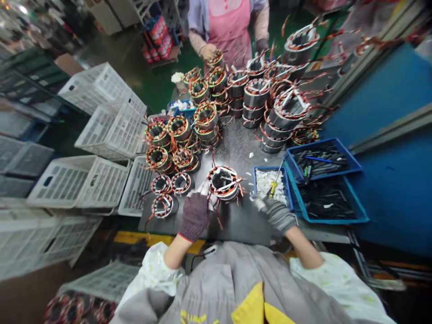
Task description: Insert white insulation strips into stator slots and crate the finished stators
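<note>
A motor stator (232, 194) with copper windings, white strips and loose orange lead wires stands upright on the dark table in front of me. My left hand (195, 212), in a dark purple fingerless-tipped glove, grips its near left side with thumb and fingers. My right hand (275, 212), in a grey glove, is at the near left corner of a small blue tray (287, 191) of white plastic pieces (265, 180). Its fingers are drawn together; whether a small piece is between them is hidden. A yellow-handled screwdriver (273, 188) lies on the pieces, its shaft pointing away.
Small stators (162, 205) stand at left, with taller stacks of stators (256, 99) behind. Two blue trays (362, 218) of black strips overlap at right. White crates (77, 180) line the left side. Across the table a person in a pink apron (229, 27) touches a stator.
</note>
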The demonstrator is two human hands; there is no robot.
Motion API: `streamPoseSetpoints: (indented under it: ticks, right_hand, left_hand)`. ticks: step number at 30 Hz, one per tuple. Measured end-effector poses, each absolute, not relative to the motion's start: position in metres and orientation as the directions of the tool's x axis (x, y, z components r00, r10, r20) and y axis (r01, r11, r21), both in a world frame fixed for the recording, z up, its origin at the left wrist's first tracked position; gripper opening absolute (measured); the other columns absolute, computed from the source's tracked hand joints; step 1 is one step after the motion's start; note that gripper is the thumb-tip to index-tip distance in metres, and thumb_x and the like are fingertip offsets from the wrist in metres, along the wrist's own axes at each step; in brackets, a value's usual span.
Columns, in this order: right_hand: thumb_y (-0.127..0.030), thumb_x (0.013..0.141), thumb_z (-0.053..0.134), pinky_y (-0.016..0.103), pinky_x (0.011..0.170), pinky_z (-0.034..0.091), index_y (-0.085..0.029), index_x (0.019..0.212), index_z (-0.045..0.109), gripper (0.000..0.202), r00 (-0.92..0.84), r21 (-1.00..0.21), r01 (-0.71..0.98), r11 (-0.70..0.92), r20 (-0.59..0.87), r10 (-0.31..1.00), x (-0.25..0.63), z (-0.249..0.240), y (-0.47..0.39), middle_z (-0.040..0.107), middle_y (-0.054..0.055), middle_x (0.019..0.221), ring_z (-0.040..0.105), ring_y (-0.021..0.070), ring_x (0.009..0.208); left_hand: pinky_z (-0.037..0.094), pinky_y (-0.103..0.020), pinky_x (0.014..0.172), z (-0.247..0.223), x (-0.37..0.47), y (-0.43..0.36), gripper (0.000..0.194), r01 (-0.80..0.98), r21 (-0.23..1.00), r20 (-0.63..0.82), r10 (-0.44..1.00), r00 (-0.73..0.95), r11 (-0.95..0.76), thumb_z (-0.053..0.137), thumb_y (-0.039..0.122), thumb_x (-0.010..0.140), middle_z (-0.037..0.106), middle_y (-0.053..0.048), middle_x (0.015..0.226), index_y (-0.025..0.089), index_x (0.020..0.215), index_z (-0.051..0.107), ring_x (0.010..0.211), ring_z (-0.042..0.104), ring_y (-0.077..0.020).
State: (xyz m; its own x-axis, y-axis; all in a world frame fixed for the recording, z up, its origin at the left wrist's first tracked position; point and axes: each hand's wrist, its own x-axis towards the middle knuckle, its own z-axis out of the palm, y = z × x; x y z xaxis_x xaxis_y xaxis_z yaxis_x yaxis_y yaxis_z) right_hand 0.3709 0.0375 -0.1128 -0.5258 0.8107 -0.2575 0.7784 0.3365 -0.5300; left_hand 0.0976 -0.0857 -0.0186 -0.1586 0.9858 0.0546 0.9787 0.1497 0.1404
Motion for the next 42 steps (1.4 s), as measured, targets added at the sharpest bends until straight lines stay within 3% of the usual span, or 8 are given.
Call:
streamPoseSetpoints:
  ticks: [2,6,13,20,28,33,36,42]
  right_hand:
    - [-0.037,0.103,0.051,0.041,0.098,0.06,-0.021,0.128,0.078,0.04,-0.378,-0.384,0.882,0.272,-0.235,0.895,0.399,-0.099,0.062,0.081,0.014,0.123,0.077,0.0306,0.111]
    - [-0.032,0.098,0.054,0.049,0.098,0.057,-0.021,0.129,0.076,0.04,-0.301,-0.171,0.946,0.276,-0.145,0.942,0.422,-0.061,0.092,0.076,0.016,0.13,0.074,0.035,0.11]
    - [-0.024,0.099,0.049,0.044,0.11,0.053,-0.022,0.116,0.079,0.034,-0.603,-0.459,0.611,0.645,0.257,0.755,0.334,0.017,0.085,0.076,0.012,0.129,0.069,0.0278,0.122]
    - [-0.027,0.102,0.059,0.045,0.111,0.049,-0.018,0.131,0.076,0.035,-0.817,-0.284,0.576,0.767,-0.156,0.556,0.265,0.032,0.061,0.07,0.015,0.143,0.068,0.0296,0.123]
    - [-0.042,0.105,0.058,0.044,0.104,0.046,-0.02,0.123,0.081,0.036,-0.765,-0.163,0.641,0.75,-0.211,0.608,0.254,0.039,0.058,0.074,0.013,0.134,0.067,0.0307,0.116]
    - [-0.05,0.107,0.051,0.05,0.099,0.046,-0.017,0.106,0.083,0.046,-0.699,-0.028,0.681,0.732,-0.323,0.638,0.222,0.039,0.048,0.077,0.017,0.112,0.065,0.0352,0.109]
    - [-0.041,0.108,0.046,0.054,0.105,0.044,-0.017,0.103,0.081,0.043,-0.688,-0.124,0.725,0.677,-0.179,0.704,0.226,0.017,0.03,0.075,0.017,0.114,0.063,0.0357,0.115]
    - [-0.043,0.109,0.027,0.046,0.098,0.053,-0.02,0.098,0.076,0.055,-0.235,-0.691,0.673,0.264,0.138,0.962,0.263,-0.022,0.023,0.076,0.014,0.099,0.067,0.0286,0.097]
  left_hand:
    - [0.059,-0.044,0.098,-0.022,0.104,-0.115,0.044,0.93,0.248,-0.065,0.962,-0.265,0.272,0.043,0.028,0.103,0.079,-0.017,0.123,0.015,0.136,0.069,0.107,0.076,-0.0294]
    - [0.061,-0.034,0.089,-0.003,0.084,-0.153,0.041,0.832,0.545,-0.257,0.965,0.045,0.106,0.045,0.044,0.106,0.083,-0.009,0.109,0.023,0.115,0.079,0.1,0.078,-0.0245]
    - [0.059,-0.03,0.077,0.056,0.028,-0.062,0.043,0.725,0.677,-0.156,0.987,-0.03,0.129,0.052,0.047,0.101,0.081,-0.007,0.114,0.022,0.128,0.074,0.091,0.076,-0.0216]
    - [0.054,-0.034,0.084,0.036,0.059,0.02,0.022,0.894,0.426,-0.269,0.925,0.268,-0.136,0.065,0.022,0.088,0.078,-0.008,0.097,0.024,0.107,0.075,0.097,0.075,-0.0284]
    - [0.056,-0.03,0.067,0.006,0.026,0.037,0.041,0.182,0.963,-0.185,0.978,-0.092,0.199,0.067,0.026,0.083,0.074,-0.004,0.097,0.018,0.122,0.065,0.068,0.064,-0.0146]
    - [0.056,-0.034,0.085,-0.004,0.02,0.04,0.047,0.522,0.815,-0.243,0.966,-0.087,0.252,0.082,0.037,0.077,0.074,-0.004,0.1,0.019,0.118,0.068,0.088,0.068,-0.0207]
    - [0.055,-0.033,0.085,-0.009,0.033,0.026,0.037,0.543,0.781,-0.312,0.946,-0.09,0.309,0.079,0.041,0.084,0.074,-0.005,0.099,0.019,0.112,0.069,0.09,0.068,-0.0213]
    - [0.055,-0.037,0.094,-0.008,0.061,-0.007,0.04,0.71,0.656,-0.155,0.966,-0.207,0.258,0.068,0.041,0.096,0.071,-0.01,0.12,0.018,0.128,0.066,0.106,0.068,-0.0254]
